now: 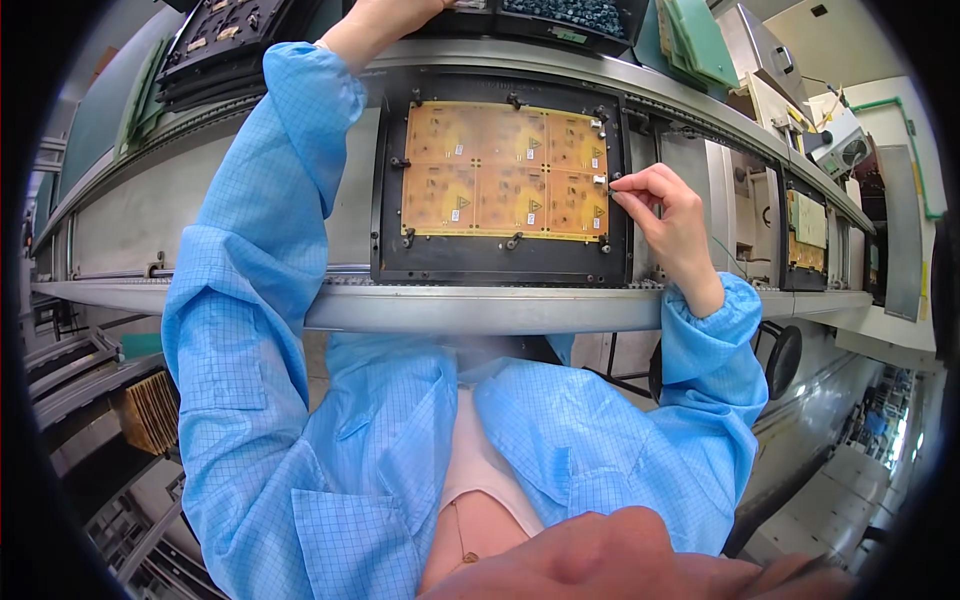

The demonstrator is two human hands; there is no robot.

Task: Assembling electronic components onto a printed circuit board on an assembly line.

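Note:
A yellow-orange circuit board panel [510,172], divided into several sections, lies in a black carrier frame [480,262] with small black clamps round its edges. At the panel's right edge, my right hand [668,222] is closed in a pinch. Its thumb and index fingertips are beside a small white component [599,180]; whatever is between them is too small to make out. My left hand [392,18] reaches to the far side, next to a black bin of small dark parts [570,22]. The picture's upper edge cuts off that hand, and its fingers are mostly hidden.
Metal conveyor rails [480,310] run left to right past the carrier. Stacked black carriers [215,50] stand at the far left, green sheets [700,45] at the far right. Farther along the line sits another loaded carrier [806,235]. Brown boards [148,412] stand in a rack at left.

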